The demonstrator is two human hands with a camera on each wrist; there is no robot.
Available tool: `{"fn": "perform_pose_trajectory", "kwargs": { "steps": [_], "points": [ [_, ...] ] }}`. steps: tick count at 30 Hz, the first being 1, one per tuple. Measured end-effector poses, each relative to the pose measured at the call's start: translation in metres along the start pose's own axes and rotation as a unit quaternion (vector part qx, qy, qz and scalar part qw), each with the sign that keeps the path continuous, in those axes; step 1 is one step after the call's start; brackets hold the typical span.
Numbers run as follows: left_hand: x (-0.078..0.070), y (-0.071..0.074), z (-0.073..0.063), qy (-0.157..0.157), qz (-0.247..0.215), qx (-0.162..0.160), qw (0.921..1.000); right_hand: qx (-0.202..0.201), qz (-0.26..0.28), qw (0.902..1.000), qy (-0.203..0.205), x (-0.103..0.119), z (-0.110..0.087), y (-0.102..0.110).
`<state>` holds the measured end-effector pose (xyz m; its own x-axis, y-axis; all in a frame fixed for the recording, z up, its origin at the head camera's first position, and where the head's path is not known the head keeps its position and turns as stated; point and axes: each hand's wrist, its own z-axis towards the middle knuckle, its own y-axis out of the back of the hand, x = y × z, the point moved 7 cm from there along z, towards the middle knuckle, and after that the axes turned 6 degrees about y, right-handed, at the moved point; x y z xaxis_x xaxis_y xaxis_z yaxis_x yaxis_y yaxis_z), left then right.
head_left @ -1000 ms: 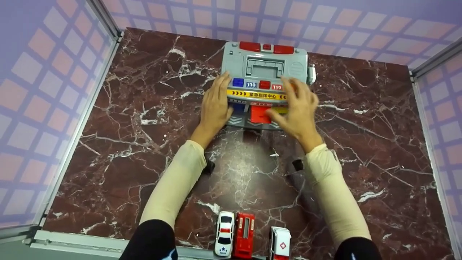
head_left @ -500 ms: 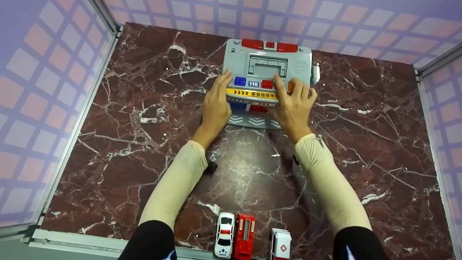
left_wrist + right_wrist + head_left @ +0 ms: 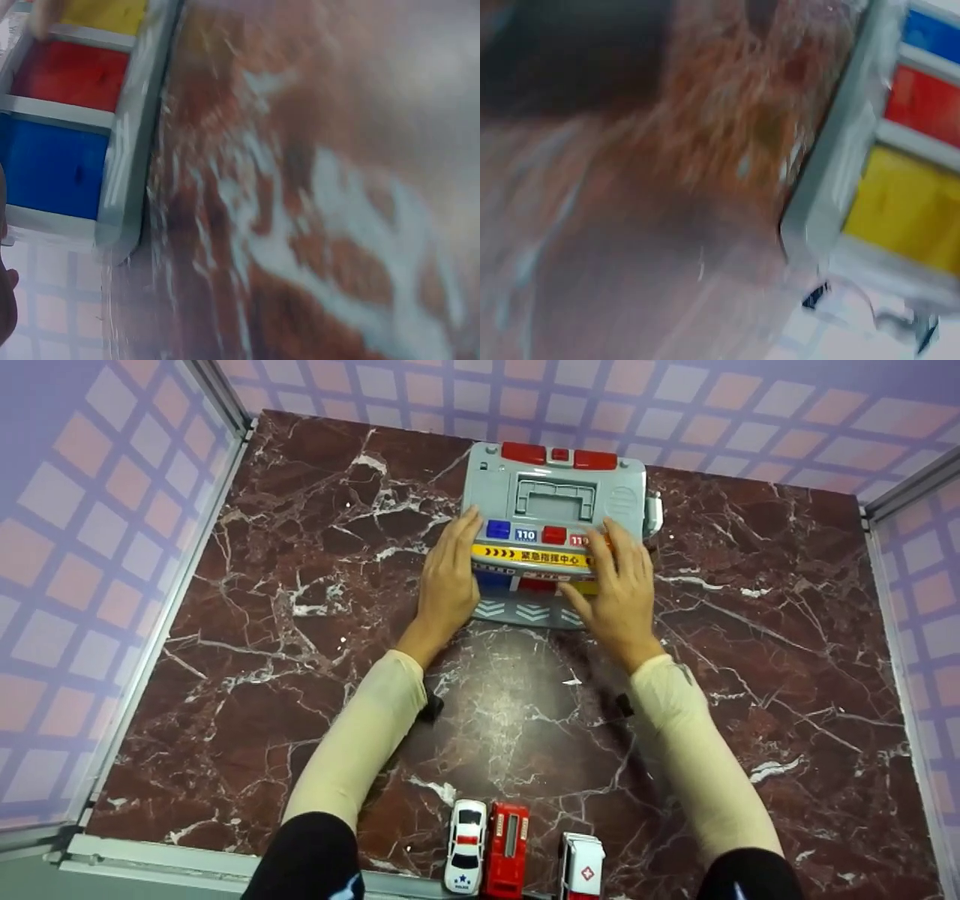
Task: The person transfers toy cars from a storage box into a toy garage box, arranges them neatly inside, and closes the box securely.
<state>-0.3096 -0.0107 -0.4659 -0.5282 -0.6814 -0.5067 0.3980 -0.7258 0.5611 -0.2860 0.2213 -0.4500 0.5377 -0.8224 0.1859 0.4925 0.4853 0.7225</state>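
In the head view we see the toy garage [image 3: 553, 521] at upper centre, buttons uppermost; the left hand [image 3: 448, 577], fingers close together and nearly straight, lies along its left side; the right hand [image 3: 621, 592], fingers spread, rests on its front right corner. Only there do we see the police car [image 3: 465, 846], red truck [image 3: 507, 851] and ambulance [image 3: 583, 866], at the bottom edge; the wrist views, partly blurred, show us more of the blue door [image 3: 52, 165], red door [image 3: 75, 75] and yellow door [image 3: 904, 210]. The tabletop [image 3: 300, 607] is dark red, white-veined marble; purple checked walls [image 3: 562, 397] stand at left, top and right.
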Motion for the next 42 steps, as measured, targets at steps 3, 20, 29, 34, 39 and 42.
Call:
{"fn": "perform_pose_trajectory", "kwargs": {
  "steps": [3, 20, 29, 34, 39, 42],
  "points": [
    [0.004, 0.002, 0.003, 0.005, -0.024, 0.012, 0.9996, 0.015, 0.065, 0.9977, -0.006, -0.008, -0.003, 0.008],
    [0.017, -0.012, 0.039, 0.054, -0.13, 0.08, 0.9868, -0.015, 0.139, 0.9895, -0.036, -0.025, 0.001, 0.017],
    [0.016, -0.016, 0.032, 0.038, -0.169, 0.043, 0.984, -0.058, 0.144, 0.9869, -0.043, -0.025, -0.007, 0.019],
    [0.014, -0.014, 0.032, 0.03, -0.187, 0.022, 0.9816, -0.076, 0.15, 0.9848, -0.045, -0.026, -0.007, 0.02],
    [0.012, -0.011, 0.032, 0.027, -0.192, 0.014, 0.981, -0.085, 0.15, 0.9842, -0.039, -0.026, -0.005, 0.023],
    [0.01, -0.01, 0.033, 0.019, -0.19, 0.003, 0.9815, -0.094, 0.151, 0.9835, -0.035, -0.025, -0.003, 0.027]
  ]
}}
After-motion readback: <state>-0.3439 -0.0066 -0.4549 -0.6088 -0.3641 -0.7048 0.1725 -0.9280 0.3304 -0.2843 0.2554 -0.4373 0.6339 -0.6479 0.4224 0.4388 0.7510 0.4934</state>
